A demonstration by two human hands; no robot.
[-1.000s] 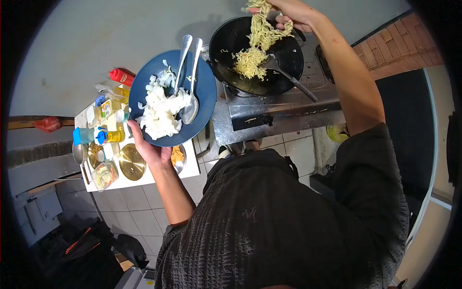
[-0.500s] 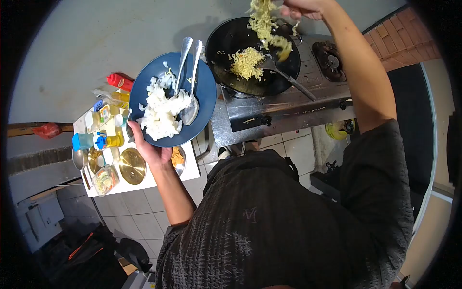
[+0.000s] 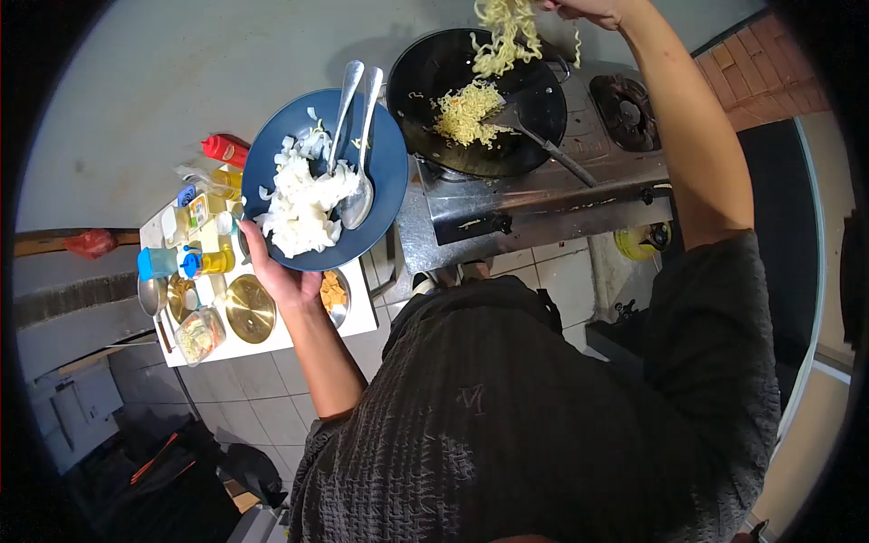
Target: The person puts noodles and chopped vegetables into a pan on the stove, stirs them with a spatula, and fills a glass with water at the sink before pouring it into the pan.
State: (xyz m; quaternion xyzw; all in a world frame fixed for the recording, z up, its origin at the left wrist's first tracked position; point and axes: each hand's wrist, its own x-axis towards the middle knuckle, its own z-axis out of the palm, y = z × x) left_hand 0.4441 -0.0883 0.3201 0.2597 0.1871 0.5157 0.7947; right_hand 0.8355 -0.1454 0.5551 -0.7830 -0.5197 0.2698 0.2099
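Hanging a bundle of noodles over the wok, the right hand sits at 1 o'clock from the view's centre, partly cut off by the top edge. It seems to grip the noodles, though its hold lies too near the edge to judge how tightly. One loose strand dangles apart, just to the hand's 6 o'clock.

Compared with a second ago, the bundle's lower end is higher: then it hung down to the heap of noodles in the wok, and half a second ago a tail swung out towards 4 o'clock. The forearm has also shifted outward, leaving the second burner between 1 and 2 o'clock in plainer sight. The work therefore looks divided, part of the noodles lying in the wok and part aloft. The heap keeps much the same shape, and the spatula leans out towards 4 o'clock of the wok.

At 10 o'clock, the left hand holds the blue plate as before, thumb by its rim and fingers largely hidden; white food and two metal utensils lie on it.

For writing, the black top bears a small letter-like mark at its chest, perhaps an M. At 9 o'clock, the tub shows a coloured label too small to read; the red bottle shows no legible brand.
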